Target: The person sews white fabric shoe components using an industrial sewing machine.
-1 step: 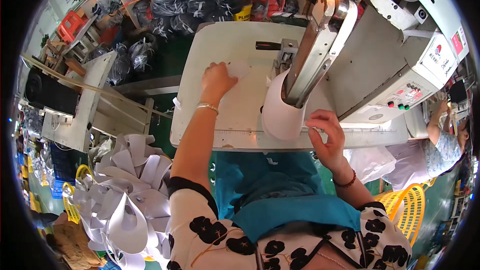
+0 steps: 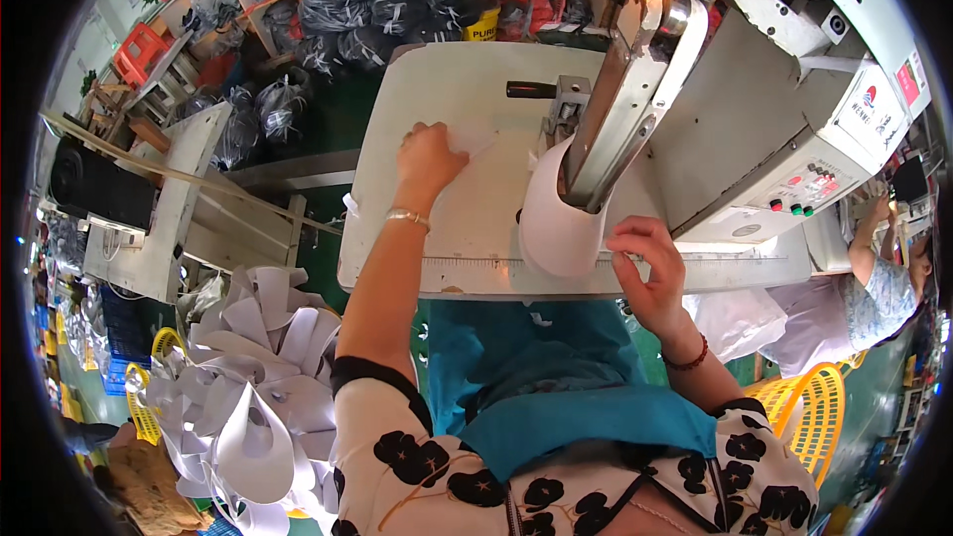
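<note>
My left hand (image 2: 430,154) is closed at the far left of the worktable, with its thumb and fingers on a thin, pale rounded piece (image 2: 479,143) that barely stands out from the white top. A white curved sheet piece (image 2: 562,228) is wrapped around the lower end of the machine's slanted metal arm (image 2: 620,104). Just right of that curved piece, my right hand (image 2: 650,273) hovers with bent fingers, its thumb apart from them and nothing visible between. Whether its fingertips touch the sheet piece I cannot tell.
The white worktable (image 2: 417,228) has a ruler strip (image 2: 476,262) along its near edge. A control box (image 2: 794,194) stands at right. A heap of white cut pieces (image 2: 263,387) lies at lower left. A yellow basket (image 2: 799,417) and another person (image 2: 864,288) are at right.
My left hand has shifted slightly left, and the pale piece at its fingers now looks narrower and tilted. My right hand and the curved piece on the machine have stayed put.
</note>
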### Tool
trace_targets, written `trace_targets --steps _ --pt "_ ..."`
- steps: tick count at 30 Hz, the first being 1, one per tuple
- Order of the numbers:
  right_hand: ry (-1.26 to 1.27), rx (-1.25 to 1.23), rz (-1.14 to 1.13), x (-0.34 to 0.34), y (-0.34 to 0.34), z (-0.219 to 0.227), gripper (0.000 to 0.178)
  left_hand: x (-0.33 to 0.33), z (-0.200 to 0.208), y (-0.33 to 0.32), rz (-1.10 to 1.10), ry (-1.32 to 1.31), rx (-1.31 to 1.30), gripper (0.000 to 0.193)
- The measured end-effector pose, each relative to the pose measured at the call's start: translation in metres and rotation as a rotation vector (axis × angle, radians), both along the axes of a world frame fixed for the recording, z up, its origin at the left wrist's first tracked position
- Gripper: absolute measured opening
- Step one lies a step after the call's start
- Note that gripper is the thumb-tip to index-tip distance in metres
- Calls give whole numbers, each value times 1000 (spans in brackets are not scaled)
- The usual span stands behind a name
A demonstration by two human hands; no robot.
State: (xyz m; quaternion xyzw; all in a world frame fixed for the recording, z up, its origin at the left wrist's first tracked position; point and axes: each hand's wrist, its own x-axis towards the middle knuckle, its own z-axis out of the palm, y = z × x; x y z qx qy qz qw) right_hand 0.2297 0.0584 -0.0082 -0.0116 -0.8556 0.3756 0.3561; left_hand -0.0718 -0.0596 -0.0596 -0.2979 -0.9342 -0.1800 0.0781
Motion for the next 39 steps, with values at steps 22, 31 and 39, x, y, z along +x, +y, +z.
trace_targets --steps 22,31,39 --pt "-31 -691 558 -17 19 93 28 150 177 -24 -997 -1007 709 61" --pt "-19 -872 637 -31 55 130 17 123 204 6 -895 -1235 817 25" --pt "132 -938 605 -64 85 144 17 93 224 31 -915 -1127 1007 16"
